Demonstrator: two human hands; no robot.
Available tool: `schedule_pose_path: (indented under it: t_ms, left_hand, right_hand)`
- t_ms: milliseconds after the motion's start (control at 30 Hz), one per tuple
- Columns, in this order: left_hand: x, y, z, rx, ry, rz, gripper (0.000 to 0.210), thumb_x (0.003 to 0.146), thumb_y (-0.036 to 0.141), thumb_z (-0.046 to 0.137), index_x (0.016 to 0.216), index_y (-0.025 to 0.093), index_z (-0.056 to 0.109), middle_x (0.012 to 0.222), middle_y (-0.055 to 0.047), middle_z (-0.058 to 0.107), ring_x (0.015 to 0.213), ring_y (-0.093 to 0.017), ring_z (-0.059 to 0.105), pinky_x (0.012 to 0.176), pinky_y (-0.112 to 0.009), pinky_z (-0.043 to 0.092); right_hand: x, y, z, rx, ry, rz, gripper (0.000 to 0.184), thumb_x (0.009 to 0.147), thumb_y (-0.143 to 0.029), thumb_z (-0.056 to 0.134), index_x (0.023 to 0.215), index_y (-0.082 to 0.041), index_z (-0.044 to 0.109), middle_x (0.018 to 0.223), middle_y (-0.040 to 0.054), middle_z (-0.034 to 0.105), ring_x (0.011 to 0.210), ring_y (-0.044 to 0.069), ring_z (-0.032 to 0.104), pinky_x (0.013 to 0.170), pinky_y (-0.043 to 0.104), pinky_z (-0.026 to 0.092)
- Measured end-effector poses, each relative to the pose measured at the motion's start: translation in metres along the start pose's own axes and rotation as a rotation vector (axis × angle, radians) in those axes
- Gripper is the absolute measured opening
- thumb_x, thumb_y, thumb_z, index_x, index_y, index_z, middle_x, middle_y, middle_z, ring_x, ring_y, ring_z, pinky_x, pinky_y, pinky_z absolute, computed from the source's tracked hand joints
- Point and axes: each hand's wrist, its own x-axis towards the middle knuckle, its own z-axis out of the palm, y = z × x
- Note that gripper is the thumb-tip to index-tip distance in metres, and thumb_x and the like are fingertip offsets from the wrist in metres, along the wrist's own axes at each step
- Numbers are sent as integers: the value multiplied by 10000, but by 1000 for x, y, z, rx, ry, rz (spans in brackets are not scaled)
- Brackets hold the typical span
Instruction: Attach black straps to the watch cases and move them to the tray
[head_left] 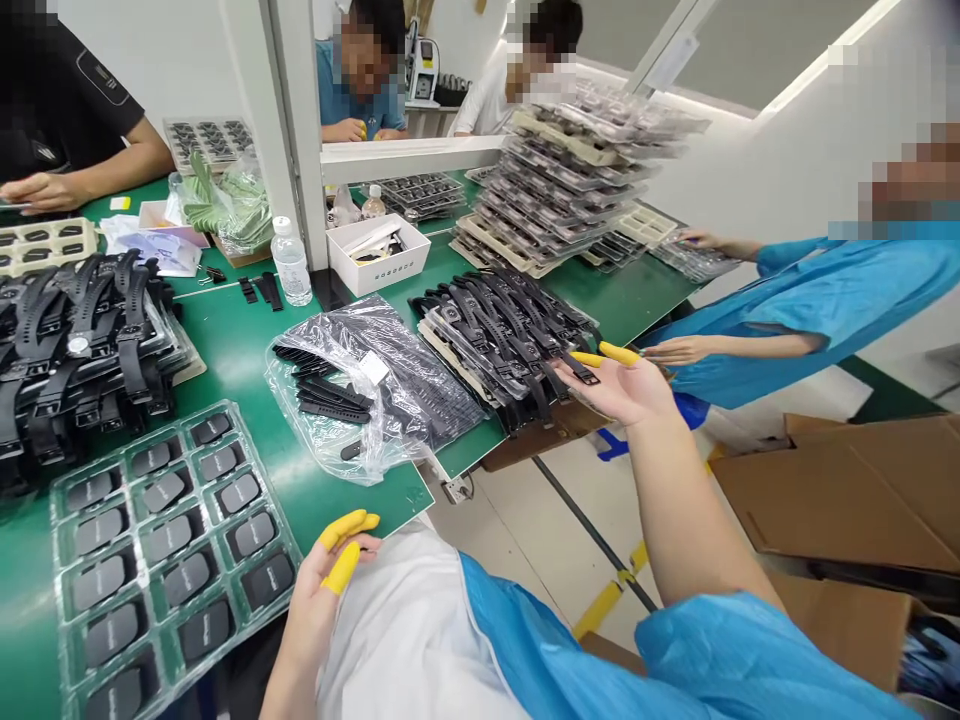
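Observation:
My right hand [628, 390] reaches out palm up at the near edge of a stack of trays [457, 350] heaped with black watches [499, 320]. Yellow covers sit on its thumb and a fingertip. One black strap end with a buckle [583, 372] lies across its stretched fingers, which do not close round it. Low beside the table edge, my left hand [330, 570] has yellow-covered fingers, slightly bent and apart, with nothing between them. To its left lies a clear tray [289, 520] with dark square pieces [169, 538] in its compartments.
A plastic bag of black straps [337, 400] lies mid-table near a water bottle [291, 262] and a white box [379, 255]. More watches [75, 350] are piled at left. Tall tray stacks [555, 190] stand behind. A co-worker's blue sleeve [862, 290] and cardboard boxes [847, 490] are at right.

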Motion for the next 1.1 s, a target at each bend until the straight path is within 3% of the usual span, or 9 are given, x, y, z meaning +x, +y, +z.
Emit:
schedule_pose_path:
  t_ms: [100, 200, 233, 333, 467, 567, 733, 967, 1100]
  left_hand:
    - [-2, 2, 0, -16, -5, 6, 498, 882, 504, 766, 1258, 179, 726, 1266, -162, 738, 1034, -272, 725, 897, -378, 582]
    - [-4, 4, 2, -32, -16, 9, 496, 885, 499, 766, 1257, 173, 724, 1266, -169, 736, 1024, -267, 722, 893, -379, 577]
    - [-4, 5, 2, -34, -20, 8, 492, 887, 494, 766, 1257, 172, 723, 1260, -169, 738, 1021, -265, 721, 894, -380, 577]
    - [-3, 5, 2, -33, -34, 3, 470, 893, 471, 765, 1253, 172, 719, 1250, -166, 738, 1025, -258, 718, 901, -378, 575]
    - [-1, 3, 0, -39, -55, -15, 469, 877, 464, 785, 1239, 173, 718, 1243, -164, 737, 1009, -257, 723, 897, -391, 580]
    - [0, 0, 0, -72, -41, 3, 492, 874, 478, 788, 1253, 175, 707, 1250, -164, 732, 988, -254, 729, 880, -391, 581]
    - [-3, -9, -1, -89, -20, 46, 499, 895, 497, 769, 1267, 175, 693, 1275, -170, 719, 1005, -252, 725, 898, -392, 577]
    - [-4, -5, -2, -73, -113, 25, 505, 894, 526, 763, 1275, 201, 695, 1274, -163, 713, 1026, -255, 714, 936, -418, 572]
    - [-4, -1, -2, -59, -176, 14, 510, 895, 536, 760, 1294, 225, 695, 1273, -157, 712, 1048, -249, 698, 935, -419, 572]
  right_hand:
    - [-21, -2, -2, -122, 249, 27, 162, 898, -154, 541, 896, -207, 695, 1139, 156, 728, 1084, 270, 709, 791, 431, 672]
    - [-58, 8, 12, -126, 368, -279, 241, 887, -95, 548, 878, -280, 702, 1244, 29, 703, 1154, 122, 665, 888, 222, 601]
    - [-74, 17, 24, -136, 369, -483, 265, 866, -75, 585, 918, -300, 716, 1251, 6, 704, 1174, 107, 658, 942, 211, 575]
    - [-125, 64, 82, -203, 132, -728, 219, 899, -200, 658, 1065, -322, 731, 1293, 21, 705, 1195, 201, 682, 1080, 406, 550]
    - [-162, 157, 178, -558, -701, -439, 425, 937, -320, 662, 1359, -300, 614, 1513, 88, 575, 1421, 303, 530, 1179, 530, 462]
    - [-156, 215, 233, -897, -1036, -416, 572, 948, -360, 611, 1488, -202, 503, 1663, 157, 390, 1563, 332, 314, 1290, 560, 253]
    - [-134, 249, 263, -1254, -1024, -473, 677, 944, -380, 592, 1523, -64, 442, 1707, 254, 247, 1614, 396, 85, 1300, 602, 130]
    - [-108, 255, 258, -1324, -1000, -474, 885, 930, -500, 622, 1628, -106, 249, 1735, 241, 159, 1610, 432, 48, 1283, 641, 146]
    - [-94, 259, 274, -1285, -1179, -524, 822, 959, -513, 563, 1634, -155, 261, 1733, 202, 216, 1616, 375, 113, 1290, 603, 187]
